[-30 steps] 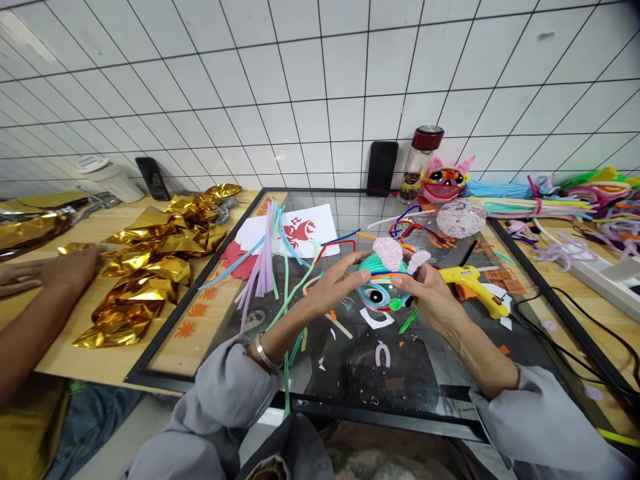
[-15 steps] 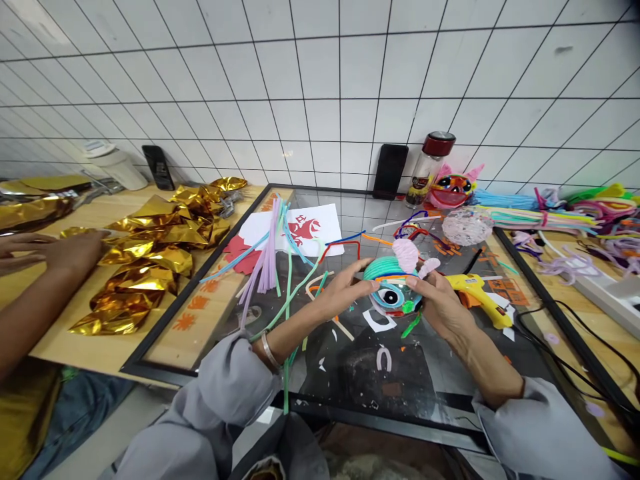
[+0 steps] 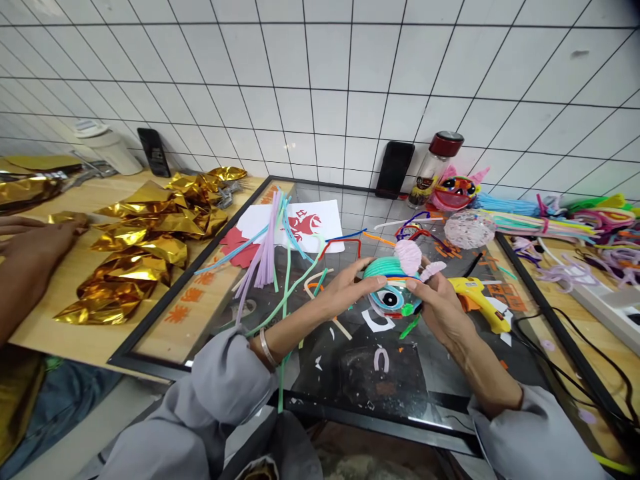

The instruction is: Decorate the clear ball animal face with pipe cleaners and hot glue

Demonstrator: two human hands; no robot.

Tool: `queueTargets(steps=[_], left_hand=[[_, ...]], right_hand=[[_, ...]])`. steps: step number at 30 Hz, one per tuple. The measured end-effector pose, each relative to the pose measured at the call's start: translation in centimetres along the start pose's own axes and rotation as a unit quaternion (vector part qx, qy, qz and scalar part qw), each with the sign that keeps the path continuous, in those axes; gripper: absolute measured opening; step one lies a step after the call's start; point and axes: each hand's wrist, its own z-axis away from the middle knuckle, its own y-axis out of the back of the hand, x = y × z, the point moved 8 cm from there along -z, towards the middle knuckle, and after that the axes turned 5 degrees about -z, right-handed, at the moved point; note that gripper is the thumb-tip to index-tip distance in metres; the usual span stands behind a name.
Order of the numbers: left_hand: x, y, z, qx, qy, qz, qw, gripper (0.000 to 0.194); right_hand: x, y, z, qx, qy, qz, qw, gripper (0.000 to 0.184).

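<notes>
Holding the turquoise figure (image 3: pixel 389 299), left grip (image 3: pixel 350 291) and right grip (image 3: pixel 441 308) partly hide its sides.

So 2 arms here, coming in from the lower left and lower right of the frame and meeting a bit right of center. Left forearm (image 3: pixel 300 317) slants up and right, right forearm (image 3: pixel 485 367) goes up and left, kinda steeper. Left grip (image 3: pixel 345 293) and right grip (image 3: pixel 440 303) are close but not touching, both closed in a hold. Left thumb (image 3: pixel 373 287) and right thumb (image 3: pixel 419 288) point in toward each other, tips near. Most of the fingertips are hidden.
</notes>
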Motion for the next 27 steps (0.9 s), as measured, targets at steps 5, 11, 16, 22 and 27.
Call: queueTargets(steps=[5, 11, 16, 22, 27], left_hand=[[0.0, -0.1, -0.1, 0.004, -0.004, 0.002, 1.000, 0.058], [-0.3, 0.1, -0.4, 0.014, -0.008, -0.053, 0.998, 0.066], [0.5, 0.5, 0.0, 0.038, -0.013, -0.157, 0.987, 0.064], [0.8, 0.6, 0.1, 0.059, -0.036, -0.216, 0.974, 0.061], [1.0, 0.7, -0.1, 0.073, -0.024, -0.248, 0.966, 0.060]], right_hand=[[-0.2, -0.2, 0.1, 0.003, -0.006, 0.007, 1.000, 0.087], [0.0, -0.1, 0.0, -0.006, -0.005, 0.011, 1.000, 0.083], [0.0, -0.3, 0.1, -0.019, -0.002, 0.012, 1.000, 0.078], [0.1, -0.3, 0.1, -0.011, -0.013, -0.005, 1.000, 0.083], [0.6, 0.0, 0.0, -0.021, -0.015, -0.013, 1.000, 0.081]])
